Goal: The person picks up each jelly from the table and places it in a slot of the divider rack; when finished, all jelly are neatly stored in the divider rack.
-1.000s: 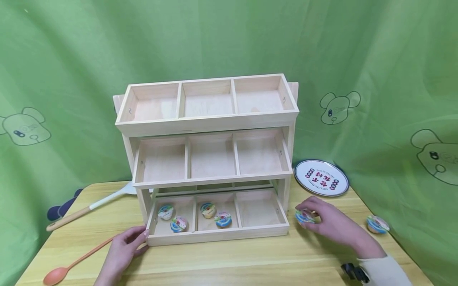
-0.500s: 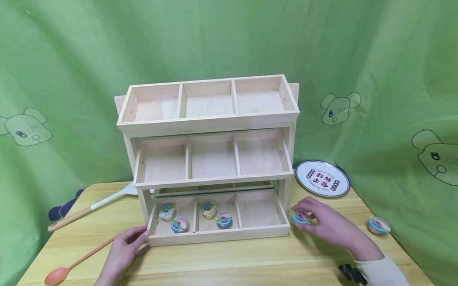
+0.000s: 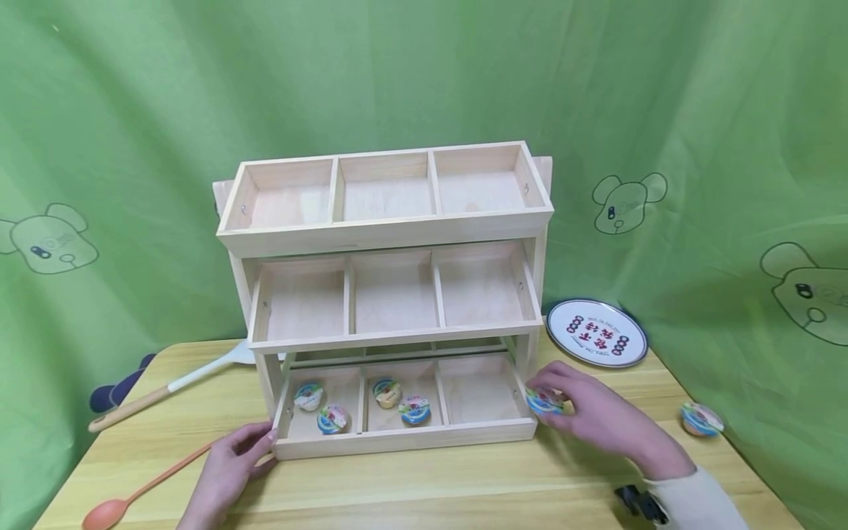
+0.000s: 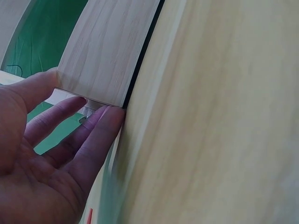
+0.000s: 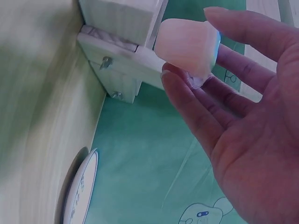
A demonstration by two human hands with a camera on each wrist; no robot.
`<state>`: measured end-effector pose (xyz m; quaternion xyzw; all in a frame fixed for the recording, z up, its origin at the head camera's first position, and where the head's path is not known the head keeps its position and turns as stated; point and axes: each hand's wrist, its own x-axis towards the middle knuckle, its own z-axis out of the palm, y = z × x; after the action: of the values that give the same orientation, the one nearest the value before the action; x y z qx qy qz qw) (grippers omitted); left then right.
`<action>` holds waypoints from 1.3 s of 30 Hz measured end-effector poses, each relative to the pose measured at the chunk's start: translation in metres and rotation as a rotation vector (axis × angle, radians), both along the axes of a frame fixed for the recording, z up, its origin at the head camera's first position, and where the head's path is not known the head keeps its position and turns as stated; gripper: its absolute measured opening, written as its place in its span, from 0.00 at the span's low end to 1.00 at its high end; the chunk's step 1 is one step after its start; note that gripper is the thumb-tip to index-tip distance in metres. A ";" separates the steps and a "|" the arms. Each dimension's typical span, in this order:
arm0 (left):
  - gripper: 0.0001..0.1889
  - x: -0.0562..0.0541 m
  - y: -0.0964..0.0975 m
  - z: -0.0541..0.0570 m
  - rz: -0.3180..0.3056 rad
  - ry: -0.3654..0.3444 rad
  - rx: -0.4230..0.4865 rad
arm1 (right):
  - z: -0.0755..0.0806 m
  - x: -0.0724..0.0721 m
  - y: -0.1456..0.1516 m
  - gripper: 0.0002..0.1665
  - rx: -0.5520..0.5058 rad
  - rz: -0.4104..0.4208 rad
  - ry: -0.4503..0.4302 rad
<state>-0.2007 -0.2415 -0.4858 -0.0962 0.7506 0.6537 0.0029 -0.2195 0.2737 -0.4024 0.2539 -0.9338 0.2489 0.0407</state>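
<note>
In the head view my right hand (image 3: 586, 416) pinches a jelly cup (image 3: 545, 401) with a blue printed lid, just off the right end of the lowest wooden tray (image 3: 404, 442). The right wrist view shows its pale peach body (image 5: 182, 45) between thumb and fingers. My left hand (image 3: 232, 467) touches that tray's front left corner; in the left wrist view its fingers (image 4: 96, 149) are fairly straight against the board end. Two jelly cups (image 3: 308, 396) lie in the tray's left compartment, and two more (image 3: 414, 411) in the middle one. The right compartment holds none.
The wooden three-tier rack (image 3: 384, 232) stands at the table's back. Right of it is a white plate (image 3: 598, 333); another jelly cup (image 3: 701, 419) lies near the right edge. An orange spoon (image 3: 106, 513) and a white spatula with wooden handle (image 3: 168, 386) lie left.
My right hand has carried the jelly cup leftward to the tray's right end. The left hand stays at the front left corner.
</note>
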 end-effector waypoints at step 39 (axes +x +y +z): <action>0.21 0.000 0.000 0.002 -0.002 0.002 -0.019 | -0.011 -0.043 -0.059 0.23 0.034 0.110 0.003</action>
<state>-0.2009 -0.2414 -0.4838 -0.0951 0.7570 0.6465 0.0019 -0.2629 0.2145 -0.4130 0.3058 -0.9225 0.2345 0.0241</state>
